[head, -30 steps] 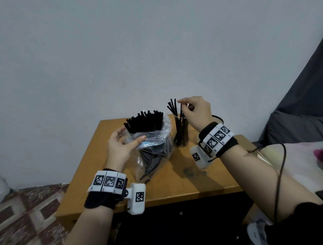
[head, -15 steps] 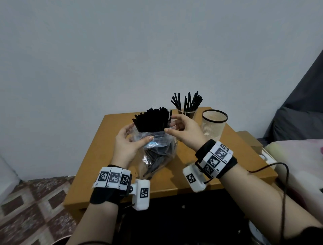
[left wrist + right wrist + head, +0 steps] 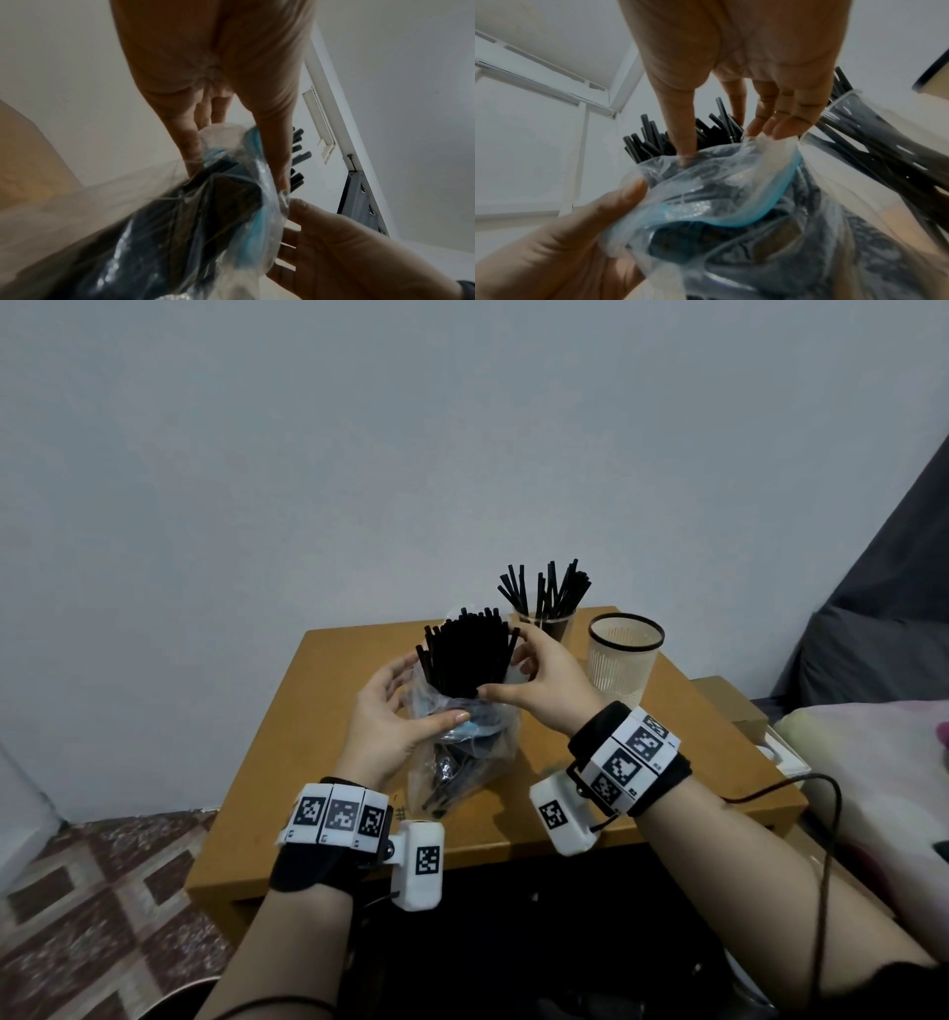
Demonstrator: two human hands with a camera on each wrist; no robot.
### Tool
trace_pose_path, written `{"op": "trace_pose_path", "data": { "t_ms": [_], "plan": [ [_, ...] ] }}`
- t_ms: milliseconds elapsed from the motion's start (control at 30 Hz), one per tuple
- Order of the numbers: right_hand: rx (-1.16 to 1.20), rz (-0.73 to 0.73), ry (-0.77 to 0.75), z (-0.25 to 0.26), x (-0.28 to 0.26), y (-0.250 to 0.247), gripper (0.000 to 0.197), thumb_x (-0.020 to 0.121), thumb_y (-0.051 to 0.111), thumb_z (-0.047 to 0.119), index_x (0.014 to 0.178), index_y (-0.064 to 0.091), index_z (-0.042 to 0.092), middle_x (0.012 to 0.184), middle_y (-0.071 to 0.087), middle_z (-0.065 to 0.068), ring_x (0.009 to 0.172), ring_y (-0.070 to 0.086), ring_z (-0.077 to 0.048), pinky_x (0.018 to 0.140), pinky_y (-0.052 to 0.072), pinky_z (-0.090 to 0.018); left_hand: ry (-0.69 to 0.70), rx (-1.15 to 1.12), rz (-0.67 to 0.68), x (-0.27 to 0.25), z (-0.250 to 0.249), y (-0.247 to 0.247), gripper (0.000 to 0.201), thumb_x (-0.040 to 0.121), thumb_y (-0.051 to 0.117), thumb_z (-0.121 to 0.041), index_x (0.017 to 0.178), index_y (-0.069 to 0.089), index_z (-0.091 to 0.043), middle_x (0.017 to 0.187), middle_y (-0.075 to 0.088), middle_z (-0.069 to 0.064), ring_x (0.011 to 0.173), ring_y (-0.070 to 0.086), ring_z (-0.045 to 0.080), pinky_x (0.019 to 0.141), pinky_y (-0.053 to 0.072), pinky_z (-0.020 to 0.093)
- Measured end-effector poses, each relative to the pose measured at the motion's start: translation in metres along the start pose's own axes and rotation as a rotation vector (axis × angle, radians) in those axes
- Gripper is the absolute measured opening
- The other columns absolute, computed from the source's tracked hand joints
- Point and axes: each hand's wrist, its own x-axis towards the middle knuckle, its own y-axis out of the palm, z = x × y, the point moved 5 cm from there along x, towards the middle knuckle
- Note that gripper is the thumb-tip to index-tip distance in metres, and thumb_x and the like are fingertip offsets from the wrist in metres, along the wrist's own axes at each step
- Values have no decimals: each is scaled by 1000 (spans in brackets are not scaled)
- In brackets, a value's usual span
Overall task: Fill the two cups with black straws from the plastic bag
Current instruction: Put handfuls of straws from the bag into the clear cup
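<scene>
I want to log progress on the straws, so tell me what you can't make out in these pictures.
- How many straws the bag holds: crumpled plastic hides them, head view.
- Bag bottom: blurred, left wrist view.
- Whether the right hand already pinches straws: the bundle covers its fingertips, head view.
- Inside of the ribbed cup: angle hides its bottom, head view.
- Straw cup: cut off by the right edge, right wrist view.
</scene>
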Motion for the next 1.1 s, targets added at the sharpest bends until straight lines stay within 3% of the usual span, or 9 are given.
{"op": "trace_pose_path", "data": {
  "t_ms": [100,200,267,500,700,800,900,1000,1100],
  "plan": [
    [-102,-42,-35,5,-4,-2,50,72,79,28,117,59,21,105,47,3,100,45,-12,84,39,-23,3,0,12,0,-1,3,90,47,87,-23,128,48,-25,123,54,-10,124,52,15,103,46,38],
    [-114,-82,-83,7,-8,-2,34,76,77,22,107,65,18,106,53,3,93,48,-8,70,33,-7,10,6,-2,1,-1,6,85,46,87,-24,122,48,-28,117,55,-14,123,53,15,104,46,38],
    [-97,-116,-129,9,-9,-4,28,77,76,19,103,67,16,102,57,4,91,51,-6,71,34,-5,8,3,-17,1,0,6,83,48,87,-23,121,48,-28,112,54,-18,122,53,14,105,45,38],
    [62,-200,-113,12,-5,-21,9,83,70,23,92,66,22,89,67,10,89,61,-5,81,49,-23,-7,-50,-64,2,0,6,78,58,85,-13,127,49,-22,104,50,-23,102,56,2,88,50,18],
    [80,-235,-108,14,4,-37,15,85,68,26,98,68,18,93,69,6,92,64,-9,86,54,-35,-15,-79,-81,1,-3,7,89,48,85,-25,130,50,-18,118,53,-8,118,56,16,100,49,39],
    [72,-209,-98,15,7,-41,16,86,67,25,99,68,17,93,70,2,89,65,-14,83,55,-40,-13,-84,-93,2,-5,7,89,49,86,-24,130,51,-16,115,53,-8,116,58,17,100,50,41],
    [90,-207,-103,19,5,-48,9,86,68,22,91,67,14,86,70,-2,75,65,-14,76,56,-34,-12,-85,-102,4,-4,7,82,57,86,-15,131,50,-15,107,52,-15,103,59,8,95,53,31],
    [219,-190,-84,20,3,-50,7,84,70,15,88,66,11,82,70,-8,62,64,-14,64,55,-31,10,-82,-102,4,-4,8,78,62,85,-10,131,50,-14,108,52,-14,90,54,-7,74,51,8],
    [267,-115,-43,8,3,-40,22,77,77,18,96,66,19,92,71,-3,82,67,-15,74,56,-34,25,-86,-91,4,-3,11,76,64,85,-8,131,50,-13,103,49,-21,85,51,-13,64,45,1]
  ]
}}
